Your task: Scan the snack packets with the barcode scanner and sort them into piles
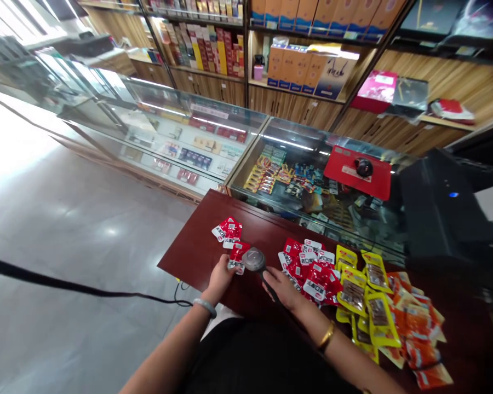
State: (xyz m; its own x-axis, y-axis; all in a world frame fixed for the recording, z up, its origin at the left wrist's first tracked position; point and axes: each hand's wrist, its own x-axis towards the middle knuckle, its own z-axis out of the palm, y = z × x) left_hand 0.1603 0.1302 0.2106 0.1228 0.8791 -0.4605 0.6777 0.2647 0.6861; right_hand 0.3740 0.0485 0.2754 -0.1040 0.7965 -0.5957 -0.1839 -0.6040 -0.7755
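Note:
My left hand [222,274] pinches the edge of a red and white snack packet [239,253] over the brown tabletop [197,230]. My right hand [280,287] is wrapped round the handle of a dark handheld barcode scanner [254,259]. The scanner's round head is close above and right of that packet, covering part of it. A small group of similar red packets [229,229] lies just beyond my left hand. To the right of the scanner is a larger heap of red and white packets [314,268].
Yellow packets [354,290] and orange packets [421,323] are piled on the right. Behind the table stands a glass display counter [271,202] with a red mat [340,169] on top. A black monitor-like device [431,208] is at the right. A black cable [86,289] runs at the left.

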